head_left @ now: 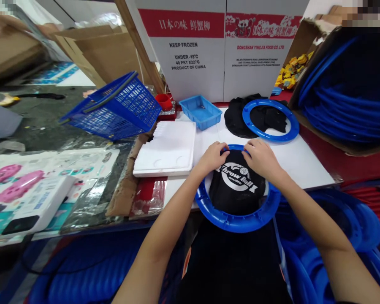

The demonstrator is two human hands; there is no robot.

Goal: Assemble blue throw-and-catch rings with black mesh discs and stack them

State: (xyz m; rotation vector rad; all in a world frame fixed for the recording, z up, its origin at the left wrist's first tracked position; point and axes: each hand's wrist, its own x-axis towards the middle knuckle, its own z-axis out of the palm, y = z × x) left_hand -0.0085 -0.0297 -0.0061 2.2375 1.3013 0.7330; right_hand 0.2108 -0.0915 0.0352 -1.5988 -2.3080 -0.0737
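Observation:
A blue plastic ring (pixel 237 219) rests half on the white table top, half over its front edge. A black mesh net (pixel 236 185) printed "Throw Ball" fills it. My left hand (pixel 213 157) and my right hand (pixel 262 158) sit on the ring's far rim, fingers curled and pressing the net's edge there. A second blue ring (pixel 270 136) lies farther back on the table over a pile of black net fabric (pixel 237 118).
A white foam tray (pixel 167 147) lies left of my hands. Behind it are a small blue tray (pixel 200 112), a red cup (pixel 163 101) and a tilted blue basket (pixel 114 105). Cardboard boxes (pixel 221 46) stand at the back; a box of blue rings (pixel 345 93) sits right.

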